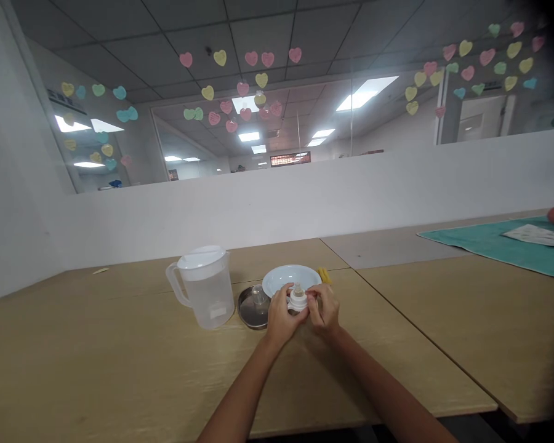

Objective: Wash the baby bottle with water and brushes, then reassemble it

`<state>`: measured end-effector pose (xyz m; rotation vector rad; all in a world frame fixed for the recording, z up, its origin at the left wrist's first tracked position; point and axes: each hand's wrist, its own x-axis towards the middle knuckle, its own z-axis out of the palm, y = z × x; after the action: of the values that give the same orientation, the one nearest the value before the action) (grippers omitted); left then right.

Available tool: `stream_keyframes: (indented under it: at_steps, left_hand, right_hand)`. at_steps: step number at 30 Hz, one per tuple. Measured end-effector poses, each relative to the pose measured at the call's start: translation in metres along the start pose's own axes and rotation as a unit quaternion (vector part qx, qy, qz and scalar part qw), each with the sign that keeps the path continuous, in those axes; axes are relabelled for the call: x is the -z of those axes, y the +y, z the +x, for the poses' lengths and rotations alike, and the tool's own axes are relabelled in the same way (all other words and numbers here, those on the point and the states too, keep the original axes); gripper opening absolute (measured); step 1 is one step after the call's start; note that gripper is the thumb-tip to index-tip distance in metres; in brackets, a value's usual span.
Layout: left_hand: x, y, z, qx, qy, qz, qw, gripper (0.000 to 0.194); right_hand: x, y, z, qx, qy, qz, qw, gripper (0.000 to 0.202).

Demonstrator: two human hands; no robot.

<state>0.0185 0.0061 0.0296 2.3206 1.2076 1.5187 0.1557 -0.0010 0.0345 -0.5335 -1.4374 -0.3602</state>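
A white wall with a wide window, dotted with heart-shaped paper notes (267,59), rises behind the wooden worktop (166,381). Toward the worktop's left edge, a lidded clear pitcher (210,289) stands upright, its handle facing left. Just beside it lies a round metal tray (247,317) with a small clear cup (258,295) in it. A white bowl (292,272) sits farther right, with a yellow item (324,275) by its right side. At the far right, near the back edge, lies a teal cloth (493,240).

Between the bowl and the worktop's near edge, the left hand (282,317) grasps a white-collared bottle top (298,300), clear teat upward. The right hand (323,306) has its fingertips at the collar's right side; I cannot tell whether they grip.
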Motion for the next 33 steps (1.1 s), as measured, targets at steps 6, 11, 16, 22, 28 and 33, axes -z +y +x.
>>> stream_keyframes:
  at_steps: [6, 11, 16, 22, 28, 33]
  left_hand:
    - [-0.004, -0.003, 0.000, -0.018, 0.002, -0.009, 1.000, 0.039]
    - [-0.003, -0.003, -0.001, -0.045, -0.008, -0.004, 0.999, 0.036]
    - [0.003, 0.001, -0.001, -0.039, -0.032, 0.011, 0.999, 0.042]
    - [0.010, 0.003, 0.000, -0.067, -0.056, 0.039, 0.995, 0.044]
    - [0.006, 0.004, -0.001, -0.055, -0.042, 0.030, 0.997, 0.045]
    - [0.004, 0.002, -0.002, -0.020, -0.037, 0.026, 0.999, 0.054]
  right_hand:
    - [-0.001, -0.007, 0.001, 0.128, -0.062, -0.009, 0.990, 0.004]
    - [-0.003, -0.006, -0.002, 0.123, -0.058, -0.014, 0.991, 0.009]
    - [-0.004, -0.002, -0.006, -0.049, 0.013, 0.032, 0.998, 0.028]
    - [-0.009, 0.012, -0.015, -0.069, -0.085, 0.039, 0.993, 0.037]
    - [-0.011, 0.016, -0.018, -0.084, -0.081, 0.038, 0.992, 0.032]
    - [-0.009, 0.015, -0.015, -0.085, -0.089, 0.030, 0.992, 0.029]
